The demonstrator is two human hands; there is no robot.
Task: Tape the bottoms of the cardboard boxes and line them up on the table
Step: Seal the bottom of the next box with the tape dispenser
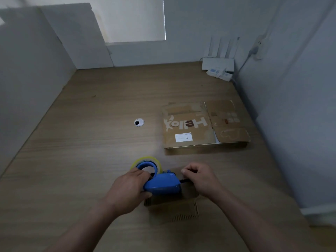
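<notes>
A blue tape dispenser with a clear-yellowish tape roll rests on top of a small brown cardboard box near the table's front edge. My left hand grips the dispenser from the left. At the dispenser's right end my right hand has its fingers curled, pinching at the tape end over the box; the tape itself is too faint to make out. Farther back on the right lies a flattened cardboard box printed "Hello", with another flat piece of cardboard beside it.
The wooden table has a round cable grommet in its middle. A white router and a power strip sit in the far right corner. White walls close in on the left, back and right.
</notes>
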